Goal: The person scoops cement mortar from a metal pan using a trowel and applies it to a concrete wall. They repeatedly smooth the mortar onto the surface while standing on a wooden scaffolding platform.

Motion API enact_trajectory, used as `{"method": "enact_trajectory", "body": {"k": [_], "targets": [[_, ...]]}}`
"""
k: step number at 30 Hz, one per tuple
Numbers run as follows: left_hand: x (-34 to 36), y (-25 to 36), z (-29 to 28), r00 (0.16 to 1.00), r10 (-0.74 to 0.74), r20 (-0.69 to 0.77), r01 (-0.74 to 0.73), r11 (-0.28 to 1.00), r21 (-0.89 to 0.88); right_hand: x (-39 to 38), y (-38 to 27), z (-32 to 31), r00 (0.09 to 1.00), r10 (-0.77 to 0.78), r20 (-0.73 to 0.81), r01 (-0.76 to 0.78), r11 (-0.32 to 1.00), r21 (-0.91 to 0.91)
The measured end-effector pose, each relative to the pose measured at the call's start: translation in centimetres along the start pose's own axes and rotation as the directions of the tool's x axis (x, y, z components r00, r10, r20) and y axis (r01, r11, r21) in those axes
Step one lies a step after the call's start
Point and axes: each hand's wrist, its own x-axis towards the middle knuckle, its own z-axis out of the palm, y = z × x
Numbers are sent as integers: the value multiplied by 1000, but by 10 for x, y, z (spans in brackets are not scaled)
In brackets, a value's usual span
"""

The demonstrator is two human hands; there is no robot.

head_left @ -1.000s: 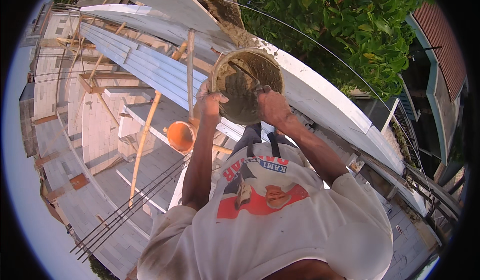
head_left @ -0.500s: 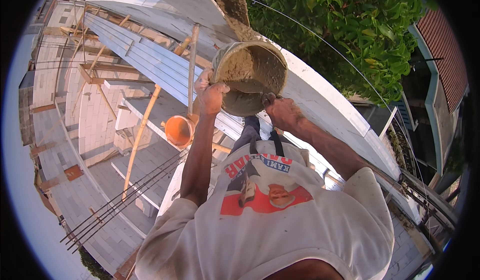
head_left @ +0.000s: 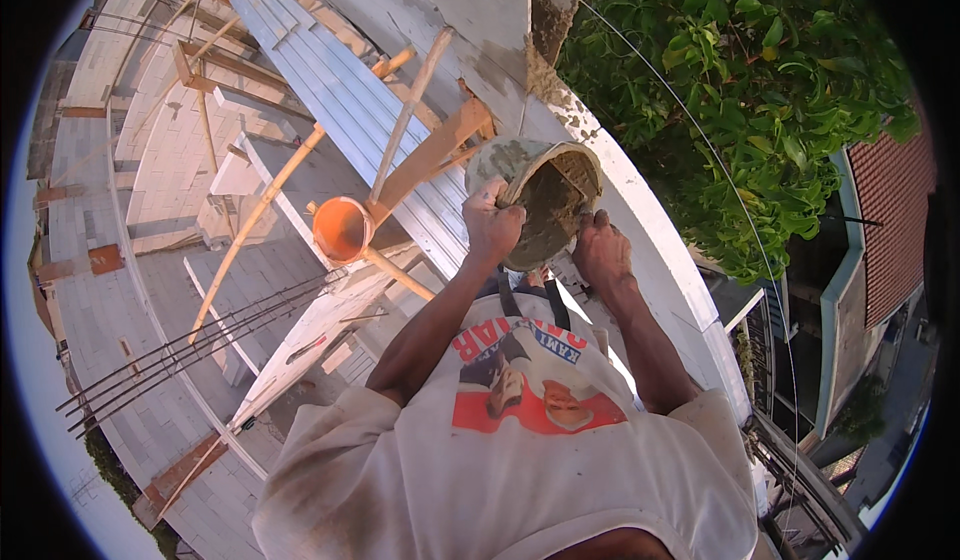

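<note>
A mortar-smeared bucket is held up in front of me, tipped with its mouth toward me and to the right. Wet grey-brown mortar coats its inside. My left hand is closed on the left side of the rim. On the lower right of the rim, my right hand has its fingers curled; its grip is partly hidden. Beyond the bucket runs a white wall top with mortar splashes on it.
An orange bucket stands left beside bamboo poles and a wooden brace. Ribbed metal sheets stretch away. Steel bars jut out over block walls at a lower level. A thin line crosses near leafy branches.
The bucket and both hands have shifted right and lower in view, and the bucket's mouth has turned further right. The mortar inside looks less. My view has swung too.
</note>
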Motion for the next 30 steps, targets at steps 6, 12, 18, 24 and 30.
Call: {"method": "enact_trajectory", "body": {"k": [6,12,18,24,30], "targets": [[-6,47,-7,941,251,227,-273,959,74,-14,-1,-9,991,-129,27,121,972,200],[13,78,-36,929,213,302,-184,976,-119,-18,11,-61,929,-116,351,-189,667,720],[23,67,-27,961,223,161,-179,951,-251,-22,22,-21,895,-220,387,-362,147,921],[23,32,-4,971,-221,90,234,814,-531,-29,21,-19,885,-233,404,-436,-106,894],[22,4,-8,755,-643,125,563,539,-626,-25,26,-61,897,-90,432,-434,-1,901]]}}
